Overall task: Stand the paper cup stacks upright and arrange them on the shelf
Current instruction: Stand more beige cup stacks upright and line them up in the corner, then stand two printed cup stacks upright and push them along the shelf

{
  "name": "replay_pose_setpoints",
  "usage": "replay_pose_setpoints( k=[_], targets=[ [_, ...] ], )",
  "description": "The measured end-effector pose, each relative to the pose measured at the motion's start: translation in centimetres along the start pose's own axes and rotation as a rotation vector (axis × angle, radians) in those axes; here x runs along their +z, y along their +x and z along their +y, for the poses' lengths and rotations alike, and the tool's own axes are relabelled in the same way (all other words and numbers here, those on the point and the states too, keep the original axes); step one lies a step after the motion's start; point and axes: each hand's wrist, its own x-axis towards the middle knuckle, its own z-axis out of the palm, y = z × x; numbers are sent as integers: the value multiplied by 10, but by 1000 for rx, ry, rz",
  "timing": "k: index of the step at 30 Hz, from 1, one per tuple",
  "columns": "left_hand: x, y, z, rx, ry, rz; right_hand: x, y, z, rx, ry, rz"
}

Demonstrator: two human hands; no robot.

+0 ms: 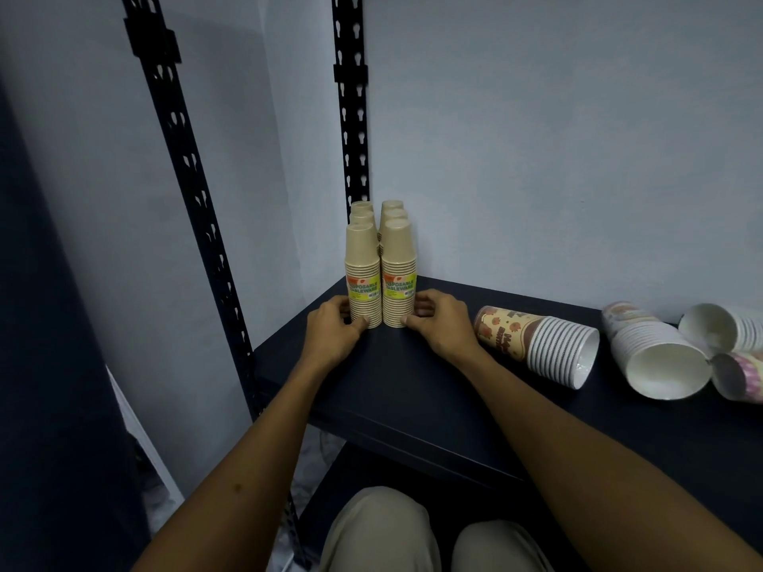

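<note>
Several tan paper cup stacks stand upright in two rows at the back left corner of the dark shelf (413, 390). The front left stack (363, 278) and front right stack (398, 278) carry yellow-green labels. My left hand (336, 328) grips the base of the front left stack, thumb in front. My right hand (437, 324) grips the base of the front right stack the same way. To the right, a printed cup stack (532, 342) lies on its side, mouth toward me.
More cup stacks lie on their sides at the far right: a white one (652, 357), another white one (718, 328) behind it and a pink-patterned one (739, 375). Black slotted uprights (351, 117) frame the shelf corner. My knees (380, 530) are below the shelf edge.
</note>
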Motion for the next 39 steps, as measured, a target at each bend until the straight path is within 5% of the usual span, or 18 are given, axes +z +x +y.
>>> replay_pose_setpoints(
  k=[7, 14, 21, 31, 39],
  targets=[
    [-5, -12, 7, -51, 123, 24, -6, -15, -1, 3, -161, -1],
    [-10, -44, 14, -84, 291, 3, -14, -49, -10, -108, -416, -175],
    [-3, -79, 25, 98, 436, -55, -39, -94, -11, -150, -497, -253],
    [37, -102, 69, 298, 388, -245, -114, -171, 5, -114, -499, -192],
    [66, -87, 89, 273, 325, -365, -177, -214, 29, 40, -580, 2]
  ],
)
